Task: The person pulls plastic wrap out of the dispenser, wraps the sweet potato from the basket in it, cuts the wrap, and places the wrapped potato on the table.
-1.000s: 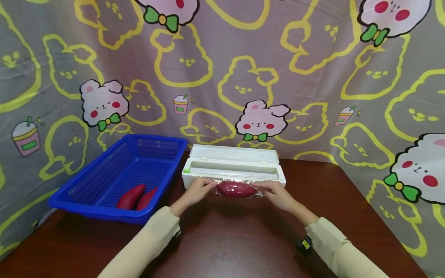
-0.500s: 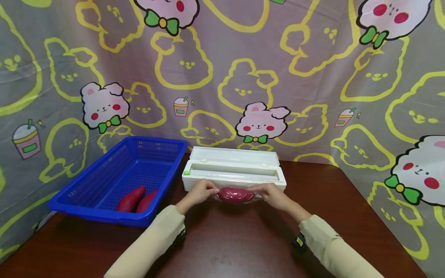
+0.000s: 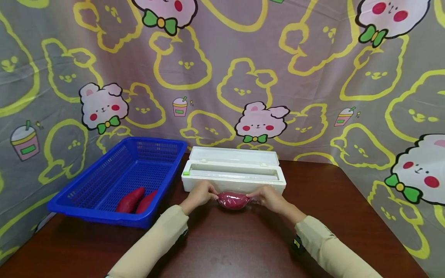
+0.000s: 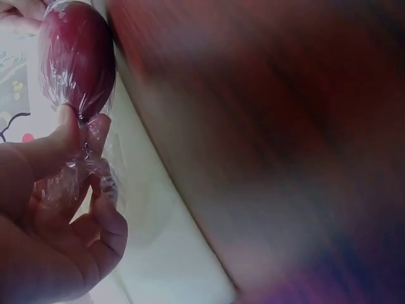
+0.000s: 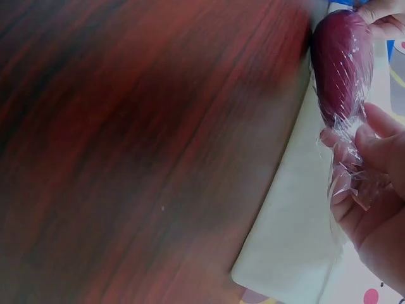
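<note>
Ahead of us, a cartoon-printed curtain (image 3: 222, 50) is hanging behind the back edge of a dark wooden table (image 3: 229, 247). Toward the table's left edge, a blue basket (image 3: 101, 217) is sitting with its near end facing us. Along the back edge, a white box (image 3: 236, 185) is lying lengthwise, its lid (image 3: 233, 155) tilting back and a pale roll (image 3: 233, 175) showing inside.

At the box's front edge, we are seeing a person's left hand (image 3: 201, 195) and right hand (image 3: 272, 197) working at opposite ends of a wrapped tuber (image 3: 233, 200). Its body is lying to the right of the left grip and to the left of the right one, its long axis running from hand to hand; neither is being clearly nearer. That axis is pointing left to right, roughly parallel with the box's front edge, and both ends are narrowing.

Just in front of the box, we are not managing to tell whether it is touching the tabletop. Two bare red tubers (image 3: 130, 200) are resting by the basket's front right corner. Smallest, the clear film (image 4: 87, 149) is bunching beyond each tip, and each hand is pinching one twisted end.
</note>
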### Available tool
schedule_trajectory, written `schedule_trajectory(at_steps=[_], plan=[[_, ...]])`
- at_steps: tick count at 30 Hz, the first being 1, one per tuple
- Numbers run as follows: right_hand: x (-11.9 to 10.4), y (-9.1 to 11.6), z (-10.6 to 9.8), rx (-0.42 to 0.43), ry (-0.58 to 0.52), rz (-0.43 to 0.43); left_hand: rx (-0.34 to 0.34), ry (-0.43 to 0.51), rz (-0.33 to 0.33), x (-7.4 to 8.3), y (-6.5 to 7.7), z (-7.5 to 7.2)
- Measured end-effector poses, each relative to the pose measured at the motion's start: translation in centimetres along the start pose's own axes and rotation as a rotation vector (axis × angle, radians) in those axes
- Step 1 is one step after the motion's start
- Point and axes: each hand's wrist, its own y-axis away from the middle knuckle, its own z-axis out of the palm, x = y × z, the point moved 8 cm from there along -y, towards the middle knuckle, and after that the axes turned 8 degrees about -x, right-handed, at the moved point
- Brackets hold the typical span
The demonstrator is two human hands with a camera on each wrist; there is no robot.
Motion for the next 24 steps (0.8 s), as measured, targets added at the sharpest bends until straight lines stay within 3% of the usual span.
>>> schedule_trajectory(at_steps=[3, 7, 9, 11, 12, 16, 19, 24], plan=[[-0.3, -0.1, -0.1, -0.001, 0.043, -0.014, 0.002, -0.059, -0.014, 0.2, 0.1, -0.2], [-0.6, -0.1, -0.1, 0.002, 0.129, -0.034, 0.014, -0.243, 0.038, 1.7, 0.7, -0.7], [-0.8, -0.1, -0.1, -0.001, 0.168, -0.042, 0.065, -0.331, 0.058, 2.5, 1.1, -1.5], [-0.8, 0.0, -0.1, -0.005, 0.194, -0.04, 0.162, -0.373, 0.037, 2.9, 1.4, -2.7], [-0.9, 0.0, -0.1, -0.007, 0.201, -0.037, 0.218, -0.367, 0.005, 2.9, 1.5, -3.4], [-0.9, 0.1, -0.3, -0.011, 0.212, -0.02, 0.414, -0.2, -0.137, 1.4, 1.8, -5.9], [-1.0, 0.1, -0.4, -0.006, 0.218, -0.03, 0.476, -0.095, -0.215, -0.3, 1.9, -6.3], [-1.4, 0.1, -0.2, 0.012, 0.227, -0.085, 0.599, -0.025, -0.271, -2.5, 2.3, -6.3]])
